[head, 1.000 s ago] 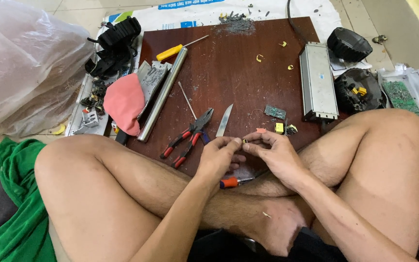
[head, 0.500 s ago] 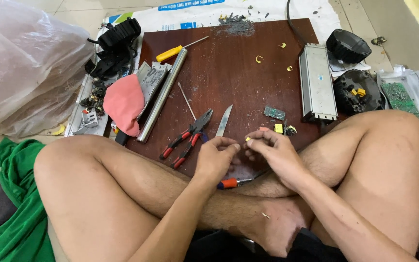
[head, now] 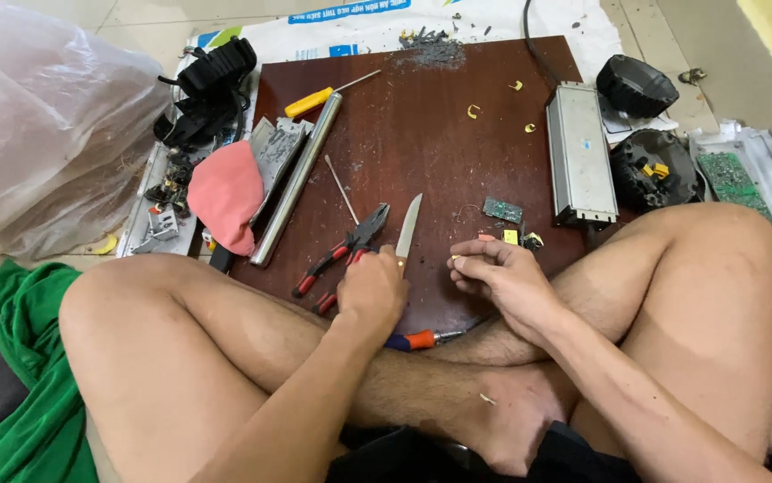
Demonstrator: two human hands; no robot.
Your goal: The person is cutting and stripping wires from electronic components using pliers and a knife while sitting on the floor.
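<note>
The left hand (head: 372, 291) closed around the knife (head: 408, 225) at the board's (head: 421, 107) near edge. The right hand (head: 497, 273) pinched a tiny part (head: 454, 260). The knife looked stiff and sharp, safest held by its handle.

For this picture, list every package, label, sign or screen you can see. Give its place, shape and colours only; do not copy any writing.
White printed sheet: on the floor beyond the brown board, flat, with blue and green print.
Small blue label: on the long grey metal box, right side of the board.
Clear plastic bag: far left, bulging, crumpled.
Screens: none visible.
</note>
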